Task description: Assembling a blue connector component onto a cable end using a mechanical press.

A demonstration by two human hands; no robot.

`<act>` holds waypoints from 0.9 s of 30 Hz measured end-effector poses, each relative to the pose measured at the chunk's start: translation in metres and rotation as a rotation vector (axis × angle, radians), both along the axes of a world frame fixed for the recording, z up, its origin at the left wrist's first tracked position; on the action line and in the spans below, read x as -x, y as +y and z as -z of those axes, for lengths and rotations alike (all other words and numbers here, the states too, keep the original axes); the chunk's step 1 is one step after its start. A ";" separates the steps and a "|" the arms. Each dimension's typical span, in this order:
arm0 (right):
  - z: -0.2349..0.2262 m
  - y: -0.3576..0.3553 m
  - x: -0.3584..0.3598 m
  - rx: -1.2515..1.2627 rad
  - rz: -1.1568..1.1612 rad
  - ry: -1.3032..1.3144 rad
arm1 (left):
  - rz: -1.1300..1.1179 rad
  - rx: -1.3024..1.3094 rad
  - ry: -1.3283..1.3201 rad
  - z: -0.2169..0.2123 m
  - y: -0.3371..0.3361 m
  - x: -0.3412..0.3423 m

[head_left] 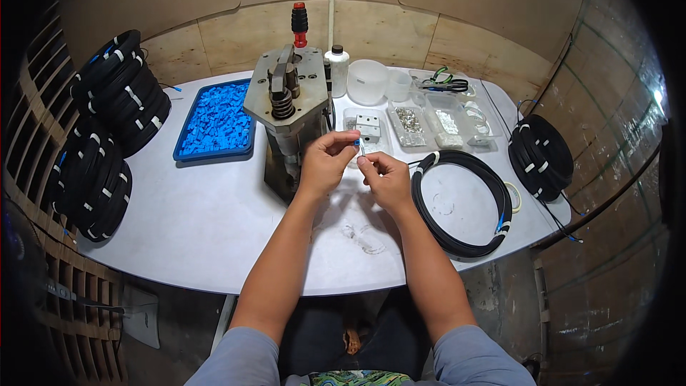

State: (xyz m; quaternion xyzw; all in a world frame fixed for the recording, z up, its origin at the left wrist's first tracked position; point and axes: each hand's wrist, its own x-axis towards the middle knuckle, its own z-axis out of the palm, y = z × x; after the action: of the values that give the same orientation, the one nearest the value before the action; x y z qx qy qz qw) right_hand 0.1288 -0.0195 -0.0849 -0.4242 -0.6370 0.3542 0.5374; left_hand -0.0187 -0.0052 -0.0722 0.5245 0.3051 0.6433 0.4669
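Over the middle of the white table, my two hands are close together with their fingertips nearly meeting. A small blue plastic connector piece [356,143] is pinched between the thumb and forefinger of my left hand [325,164]. My right hand [388,182] pinches a thin, pale cable end [362,149] right beside the blue piece; whether the two touch is too small to tell. From behind my right hand, black cable leads to a coil [457,244] bound with white tape. Just beyond my fingers, a metal block [368,127] sits in a clear tray.
A metal press [282,114] stands left of my hands, beside a tray of blue pieces [216,118]. Cable coils are stacked at the left [118,93] and right [539,157]. Behind are a white bottle [337,75], tubs [368,82], small-parts boxes [409,129] and pliers [443,84].
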 end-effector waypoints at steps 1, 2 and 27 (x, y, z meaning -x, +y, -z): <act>0.001 0.000 -0.002 -0.001 -0.003 0.007 | 0.005 -0.003 -0.002 0.000 0.000 -0.001; 0.002 0.001 -0.003 -0.003 0.000 0.005 | 0.008 -0.005 -0.004 0.000 0.001 -0.003; 0.000 -0.004 -0.003 0.052 0.016 0.033 | -0.004 0.104 0.034 0.002 -0.001 -0.005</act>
State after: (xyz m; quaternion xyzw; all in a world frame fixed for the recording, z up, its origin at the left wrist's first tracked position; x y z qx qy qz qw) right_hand 0.1315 -0.0233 -0.0849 -0.4370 -0.6154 0.3733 0.5394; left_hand -0.0140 -0.0065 -0.0745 0.5097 0.3469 0.6185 0.4872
